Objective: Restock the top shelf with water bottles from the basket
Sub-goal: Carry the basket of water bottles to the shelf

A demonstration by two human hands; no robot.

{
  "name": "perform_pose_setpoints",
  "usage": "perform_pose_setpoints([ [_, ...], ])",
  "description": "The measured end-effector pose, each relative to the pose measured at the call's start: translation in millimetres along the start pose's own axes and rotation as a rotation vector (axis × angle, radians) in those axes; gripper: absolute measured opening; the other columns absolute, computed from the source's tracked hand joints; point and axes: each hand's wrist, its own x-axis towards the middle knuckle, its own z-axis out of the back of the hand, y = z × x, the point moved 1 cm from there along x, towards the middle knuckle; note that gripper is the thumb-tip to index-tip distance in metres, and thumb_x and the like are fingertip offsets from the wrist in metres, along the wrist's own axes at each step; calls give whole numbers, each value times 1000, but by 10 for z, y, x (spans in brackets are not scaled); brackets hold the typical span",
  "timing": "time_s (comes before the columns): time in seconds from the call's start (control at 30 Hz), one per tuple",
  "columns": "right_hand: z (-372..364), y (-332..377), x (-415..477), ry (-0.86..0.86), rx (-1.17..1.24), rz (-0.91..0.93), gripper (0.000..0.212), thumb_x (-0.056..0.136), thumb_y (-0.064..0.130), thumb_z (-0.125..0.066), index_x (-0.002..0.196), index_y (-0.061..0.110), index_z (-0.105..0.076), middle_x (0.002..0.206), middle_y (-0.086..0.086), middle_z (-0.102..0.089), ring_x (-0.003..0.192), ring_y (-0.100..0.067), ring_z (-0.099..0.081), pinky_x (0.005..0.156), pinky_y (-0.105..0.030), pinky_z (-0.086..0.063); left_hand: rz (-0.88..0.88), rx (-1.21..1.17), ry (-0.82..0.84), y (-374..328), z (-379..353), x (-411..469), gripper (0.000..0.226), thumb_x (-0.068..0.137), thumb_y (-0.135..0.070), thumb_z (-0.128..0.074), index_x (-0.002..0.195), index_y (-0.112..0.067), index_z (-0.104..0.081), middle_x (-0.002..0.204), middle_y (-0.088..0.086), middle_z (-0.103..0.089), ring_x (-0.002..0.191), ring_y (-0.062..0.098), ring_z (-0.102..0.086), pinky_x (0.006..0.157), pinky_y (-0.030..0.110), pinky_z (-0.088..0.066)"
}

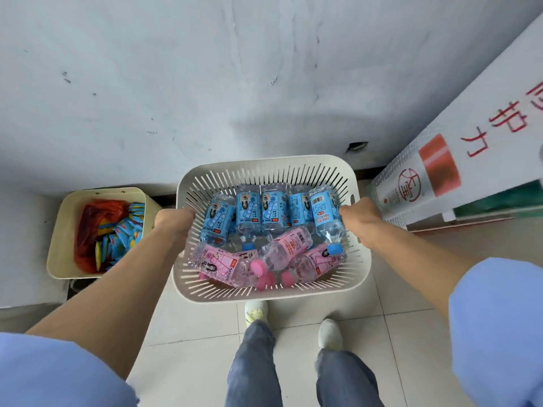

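1 basket (264, 161) of bottles (249, 212), left hand (173, 221), right hand (361, 218) gripping opposite sides

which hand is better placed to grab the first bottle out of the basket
Right, probably. Both hands grip the basket by its sides, but the right hand sits right beside a blue-label bottle lying on top of the pile. The left hand has its nearest bottle slightly farther in.

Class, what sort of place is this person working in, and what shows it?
Probably a small shop or stockroom: a basket of labelled drink bottles, a bin of coloured packets, and a printed product sign at the right.
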Motion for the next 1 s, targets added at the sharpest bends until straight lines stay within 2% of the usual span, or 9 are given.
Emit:
perform_pose_setpoints([
  [0.2, 809, -243, -829, -28, 27, 22, 29, 96, 12, -50, 117, -8, -52, 79, -13, -55, 53, -15, -45, 42, -25, -33, -54, 57, 41, -85, 330, -1117, 11, 88, -6, -53, 83, 1, -46, 65, 10, -38, 52, 19, -37, 48, 26, -31],
  [0.3, 1180, -463, -1211, -58, 62, 28, 36, 96, 12, -49, 127, -6, -47, 103, -18, -62, 60, -18, -51, 43, -24, -35, -108, 109, 96, -62, 402, -1683, 14, 90, -4, -52, 101, 4, -50, 69, 10, -42, 56, 21, -40, 57, 31, -41],
  [0.43, 1501, -904, -1634, -109, 148, -23, 30, 95, 7, -48, 122, -6, -51, 103, -15, -62, 57, -15, -53, 34, -15, -36, -164, 167, 209, 47, 426, -2299, 37, 92, -3, -48, 125, 12, -45, 102, 18, -53, 78, 25, -50, 65, 31, -45],
  [0.5, 1666, -1187, -1882, -159, 206, -58, 25, 95, 5, -47, 117, -5, -54, 106, -15, -64, 56, -14, -52, 34, -15, -35, -193, 175, 273, 132, 401, -2614, 33, 92, -2, -47, 122, 11, -46, 126, 24, -52, 101, 29, -57, 77, 36, -48],
  [0.57, 1809, -1452, -2153, -221, 269, -90, 24, 96, 8, -48, 114, -4, -58, 106, -14, -66, 61, -16, -54, 40, -19, -38, -268, 217, 326, 213, 378, -2918, 10, 90, -2, -48, 91, 7, -52, 96, 22, -57, 75, 27, -57, 64, 34, -47],
  [0.63, 1946, -1773, -2456, -268, 315, -116, 24, 95, 10, -50, 113, -3, -59, 96, -12, -63, 59, -17, -54, 42, -21, -36, -362, 260, 358, 322, 320, -3236, 18, 88, -3, -49, 71, 1, -46, 67, 10, -44, 54, 19, -39, 52, 27, -34],
  [0.8, 2304, -2705, -2976, -325, 396, -246, 24, 94, 12, -51, 111, -4, -58, 86, -13, -58, 52, -16, -48, 39, -23, -31, -537, 366, 544, 568, 12, -4076, 14, 89, -5, -46, 76, 0, -49, 69, 6, -42, 57, 16, -39, 53, 26, -34],
  [0.9, 2526, -3348, -3162, -371, 483, -343, 18, 93, 12, -53, 89, -6, -56, 66, -9, -50, 49, -16, -42, 42, -26, -31, -533, 441, 539, 646, -421, -4499, 9, 86, -7, -51, 79, -1, -49, 69, 6, -40, 57, 15, -37, 69, 28, -45],
  [1.0, 2829, -4049, -3370, -425, 580, -437, 28, 91, 12, -54, 67, 2, -45, 60, -8, -42, 49, -18, -39, 43, -25, -29, -517, 544, 636, 752, -958, -5020, 25, 87, -6, -51, 64, -8, -42, 58, 6, -36, 48, 18, -33, 52, 20, -32],
])
